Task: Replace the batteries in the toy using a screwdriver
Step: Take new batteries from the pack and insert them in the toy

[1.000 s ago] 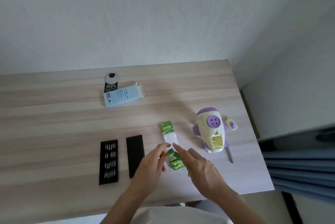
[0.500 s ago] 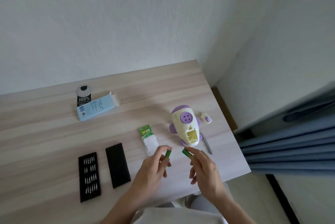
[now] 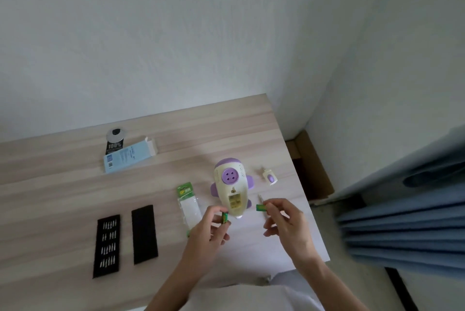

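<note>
Head view: my left hand [image 3: 208, 227] pinches the first green battery [image 3: 224, 217] between thumb and curled fingers, with the battery standing roughly upright. My right hand [image 3: 286, 222] pinches the second green battery [image 3: 261, 207] at its fingertips, with the battery lying roughly level and pointing toward the toy [image 3: 232, 185]. Both hands are raised above the near right part of the wooden surface [image 3: 63, 197]. The cream-and-purple toy lies on the surface between and just beyond the two batteries, with its open battery compartment [image 3: 234, 201] facing up. The compartment cover [image 3: 269, 177] lies apart on the toy's right. The screwdriver [image 3: 260, 197] lies just right of the toy, partly hidden by my right hand. The opened battery pack [image 3: 188, 202] lies just left of the toy. Further left are the bit tray [image 3: 107, 245] and its black lid [image 3: 144, 234], side by side. A blue box [image 3: 128, 157] lies near the far edge.
</note>
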The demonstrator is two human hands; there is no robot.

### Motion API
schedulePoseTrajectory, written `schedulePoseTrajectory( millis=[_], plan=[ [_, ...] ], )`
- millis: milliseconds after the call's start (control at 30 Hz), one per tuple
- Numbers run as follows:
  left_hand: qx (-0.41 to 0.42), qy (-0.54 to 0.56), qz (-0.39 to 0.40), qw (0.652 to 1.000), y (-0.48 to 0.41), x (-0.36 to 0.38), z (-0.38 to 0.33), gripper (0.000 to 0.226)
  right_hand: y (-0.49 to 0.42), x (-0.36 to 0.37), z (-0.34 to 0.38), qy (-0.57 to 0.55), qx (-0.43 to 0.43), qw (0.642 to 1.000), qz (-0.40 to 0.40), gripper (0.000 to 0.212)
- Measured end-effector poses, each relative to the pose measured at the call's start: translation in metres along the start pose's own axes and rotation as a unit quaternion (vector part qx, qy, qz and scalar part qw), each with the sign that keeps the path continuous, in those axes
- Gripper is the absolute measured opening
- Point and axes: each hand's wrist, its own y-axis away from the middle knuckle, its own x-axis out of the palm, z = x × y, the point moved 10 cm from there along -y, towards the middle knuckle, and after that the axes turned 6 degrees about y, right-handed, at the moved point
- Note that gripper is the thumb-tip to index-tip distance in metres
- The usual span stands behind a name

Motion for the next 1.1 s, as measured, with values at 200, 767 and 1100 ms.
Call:
schedulePoseTrajectory(
  millis=[200,767,1100],
  plan=[
    [-0.044,0.029,-0.065,0.996,0.007,0.011,-0.006,0.02,-0.018,-0.005,0.007,-0.02,0.024,0.996,0.082,0.009],
    [-0.044,0.1,-0.128,0.986,0.02,-0.006,-0.004,0.014,-0.008,0.032,0.003,-0.046,0.094,0.975,0.197,0.021],
    [-0.057,0.112,-0.107,0.986,0.009,-0.01,0.002,0.015,-0.01,0.034,0.007,-0.001,0.046,0.984,0.172,0.031]
  ],
)
